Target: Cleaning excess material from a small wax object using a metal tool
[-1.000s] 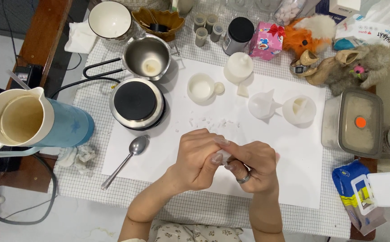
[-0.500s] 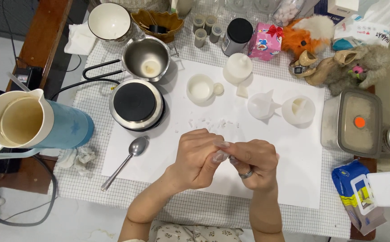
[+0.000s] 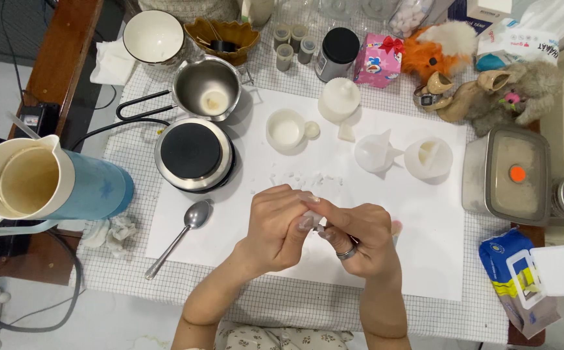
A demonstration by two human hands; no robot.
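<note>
From the head view, I worked at a table covered with a grid-patterned cloth (image 3: 275, 304), and over its middle lay a large white sheet (image 3: 418, 259). A dark wooden board (image 3: 55, 58) ran along the far left edge, with black cables trailing beside it toward the pale floor.

My left hand (image 3: 275, 227) and my right hand (image 3: 360, 236) met above the sheet, fingers curled narrow around a small whitish translucent piece (image 3: 309, 220) pinched between them; I wore a ring on the right. Small white crumbs (image 3: 298, 178) lay scattered on the sheet just beyond my fingers.

Around me stood a black hotplate (image 3: 194, 152), a steel pot (image 3: 207, 87) behind it, and a metal spoon (image 3: 178, 236) lying near my left wrist. A blue and cream jug (image 3: 48, 185) sat at the left edge, crumpled tissue (image 3: 116, 230) beside it. Farther off were a white cup (image 3: 286, 129), a white lidded jar (image 3: 339, 100), two translucent moulds (image 3: 402, 155), a grey lidded box (image 3: 507, 175), plush toys (image 3: 483, 71) and a blue packet (image 3: 515, 279). Nothing stood between my hands and the sheet.
</note>
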